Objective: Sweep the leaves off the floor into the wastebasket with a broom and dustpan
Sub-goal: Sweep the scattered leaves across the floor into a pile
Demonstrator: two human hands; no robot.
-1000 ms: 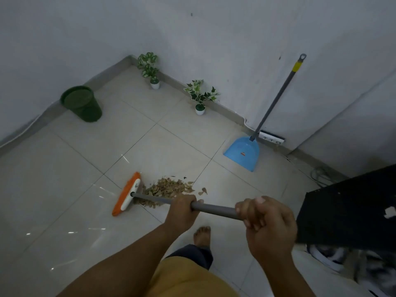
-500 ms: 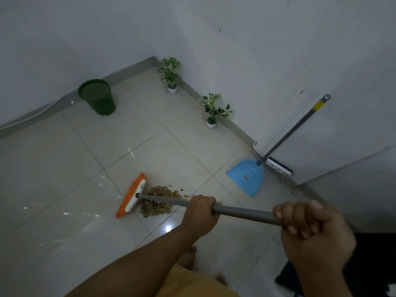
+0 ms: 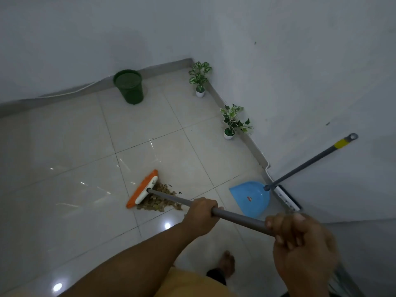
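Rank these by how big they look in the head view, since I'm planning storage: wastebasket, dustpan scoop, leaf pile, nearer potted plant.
1. Dustpan scoop and leaf pile: look about alike, and both lie closer to the camera, so unranked.
2. Wastebasket: looks slightly smaller, but it stands farther off.
3. Nearer potted plant: smallest.

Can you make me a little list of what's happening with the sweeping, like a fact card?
left hand: grips the broom handle, lower down
right hand: grips the handle near its top
broom: orange head on the floor, against the leaves
leaves: one brown pile on the tiles
dustpan: blue, by the wall, its long handle leaning on the wall
wastebasket: green, upright, by the far wall
plants: two small pots along the wall
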